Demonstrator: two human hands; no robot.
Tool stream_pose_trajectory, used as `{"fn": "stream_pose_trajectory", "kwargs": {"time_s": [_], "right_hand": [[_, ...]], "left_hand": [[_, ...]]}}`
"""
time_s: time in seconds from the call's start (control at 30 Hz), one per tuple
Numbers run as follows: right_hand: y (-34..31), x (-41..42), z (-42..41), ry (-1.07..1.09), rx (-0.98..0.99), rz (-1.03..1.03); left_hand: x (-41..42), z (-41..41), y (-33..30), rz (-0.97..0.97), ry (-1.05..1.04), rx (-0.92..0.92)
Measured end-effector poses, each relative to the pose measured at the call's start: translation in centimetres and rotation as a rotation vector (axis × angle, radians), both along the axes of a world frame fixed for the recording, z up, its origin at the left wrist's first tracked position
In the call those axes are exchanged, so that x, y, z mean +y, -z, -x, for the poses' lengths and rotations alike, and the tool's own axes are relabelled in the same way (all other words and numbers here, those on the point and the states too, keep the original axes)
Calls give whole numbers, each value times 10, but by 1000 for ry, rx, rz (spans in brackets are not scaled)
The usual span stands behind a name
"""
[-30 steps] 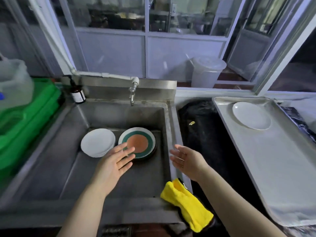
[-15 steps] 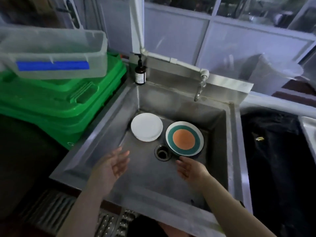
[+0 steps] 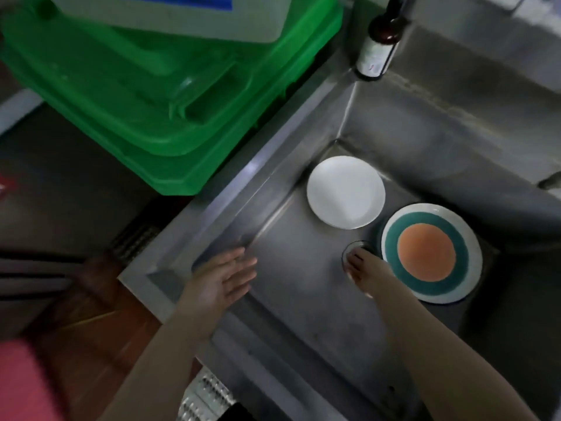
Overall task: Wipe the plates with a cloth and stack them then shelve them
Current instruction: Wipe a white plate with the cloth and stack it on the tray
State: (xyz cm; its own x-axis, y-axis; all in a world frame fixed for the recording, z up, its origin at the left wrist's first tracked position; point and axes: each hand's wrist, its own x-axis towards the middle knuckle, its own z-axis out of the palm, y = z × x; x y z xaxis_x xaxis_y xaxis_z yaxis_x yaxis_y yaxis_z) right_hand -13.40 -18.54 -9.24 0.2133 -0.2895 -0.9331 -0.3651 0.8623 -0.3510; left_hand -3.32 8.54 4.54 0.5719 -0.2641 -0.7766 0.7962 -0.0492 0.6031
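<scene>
In the stainless steel sink we see our right hand, fingers relaxed, seemingly touching the round teal-and-orange plate. Our left hand hovers spread, holding nothing, well apart from the white round plate.

The view is swinging further left and down, so the yellow cloth and the metal tray are no longer showing. The right hand is reaching deeper into the stainless steel sink, arriving beside the rim of the round teal-and-orange plate, over the drain. The left hand is drifting toward the sink's left wall, fingers spread.
</scene>
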Motion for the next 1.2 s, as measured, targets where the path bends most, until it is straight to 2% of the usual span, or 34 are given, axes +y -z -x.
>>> {"fn": "stream_pose_trajectory", "kwargs": {"time_s": [0.17, 0.33, 0.6, 0.9, 1.0, 1.2], "right_hand": [[27, -27, -45, 24, 73, 85], [48, -44, -69, -16, 115, 121], [65, -53, -73, -4, 168, 163], [56, -49, -62, 12, 194, 209], [53, -40, -55, -20, 163, 187], [40, -23, -36, 22, -20, 131]], "left_hand": [[-5, -3, 17, 15, -126, 89], [-6, -9, 21, 22, -142, 105], [-5, -8, 32, 65, -189, 102], [-15, -10, 33, 40, -176, 131], [-14, -10, 32, 49, -173, 137], [-12, -9, 32, 53, -123, 129]]}}
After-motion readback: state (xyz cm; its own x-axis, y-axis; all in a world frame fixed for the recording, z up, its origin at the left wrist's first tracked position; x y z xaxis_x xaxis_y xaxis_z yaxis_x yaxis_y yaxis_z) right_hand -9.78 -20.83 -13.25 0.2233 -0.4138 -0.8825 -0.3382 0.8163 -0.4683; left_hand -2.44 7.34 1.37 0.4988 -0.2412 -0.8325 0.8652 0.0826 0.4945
